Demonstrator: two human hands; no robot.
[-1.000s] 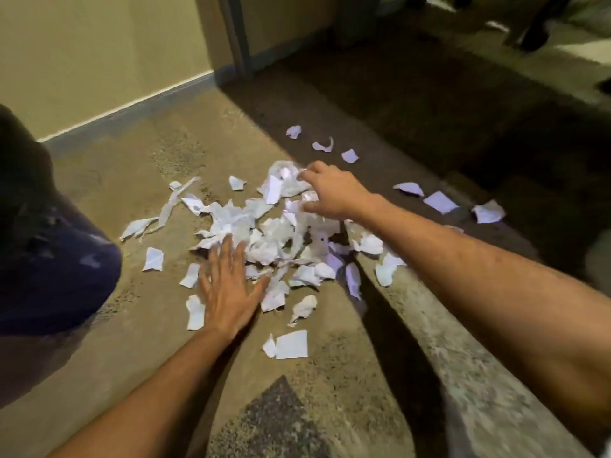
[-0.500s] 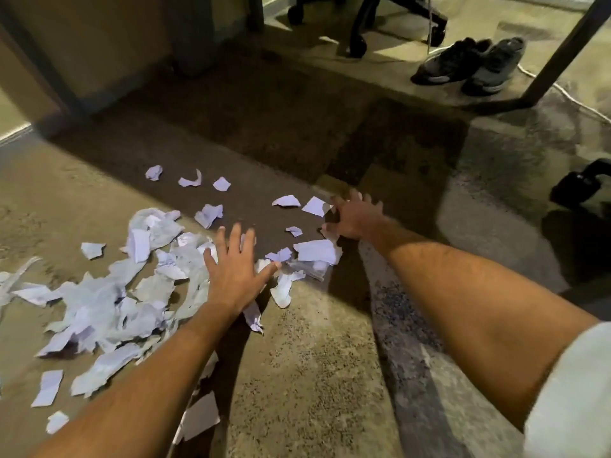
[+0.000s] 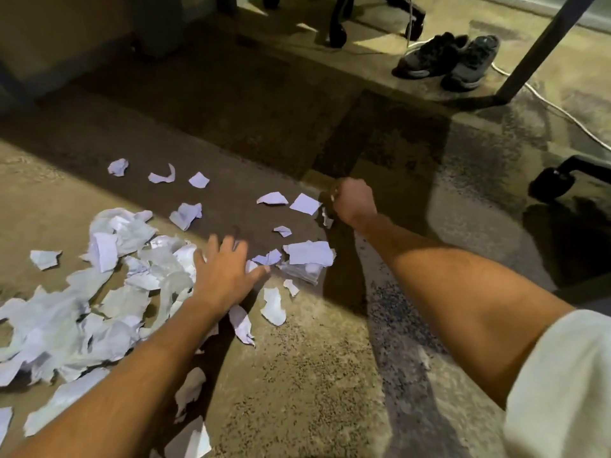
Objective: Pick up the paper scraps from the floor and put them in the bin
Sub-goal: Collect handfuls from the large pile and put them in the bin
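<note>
- Head view: the right hand (image 3: 353,203) is clenched at the far edge of the scatter, a white scrap (image 3: 327,219) poking out beneath it.
- The left hand (image 3: 224,276) lies spread flat, gripping nothing, on the paper scraps (image 3: 109,285).
- Best move, likely: rake outliers towards seven o'clock before scooping.
- The heap's long axis runs seven to one o'clock.
- No bin in view.

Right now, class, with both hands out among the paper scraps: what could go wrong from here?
1. The right hand is closed on a scrap that pokes out below the fist; it may slip out while being carried.
2. The left hand lies flat by the pile; sweeping could scatter pieces.
3. Three far scraps lie in shadow and could be missed. No bin is in view.
</note>
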